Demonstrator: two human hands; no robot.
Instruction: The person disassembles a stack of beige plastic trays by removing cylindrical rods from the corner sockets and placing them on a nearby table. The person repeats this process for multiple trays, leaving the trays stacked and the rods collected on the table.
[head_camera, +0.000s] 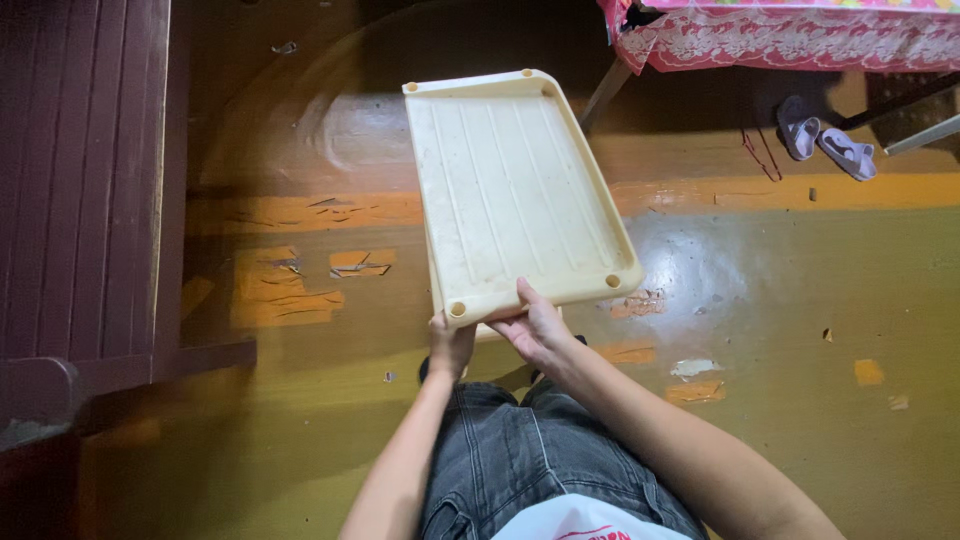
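Overhead, both hands, left hand (450, 345) and right hand (535, 328), gripping a cream tray (515, 190) (nothing in it).

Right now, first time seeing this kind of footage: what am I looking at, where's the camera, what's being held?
There is no machine here, just a person using two bare hands. The single picture comes from a camera worn on the person's head, looking straight down, so you see their forearms, dark jeans and the floor below.

Both hands grip the near edge of a cream plastic tray, held out flat above the floor. It has shallow ridges and a small round knob at each corner. The left hand pinches the near left corner; the right hand holds the near edge beside it.

Below is a worn yellow floor with chipped paint. A dark wooden bench stands at left, a pair of pale slippers at upper right by a table under a pink patterned cloth.
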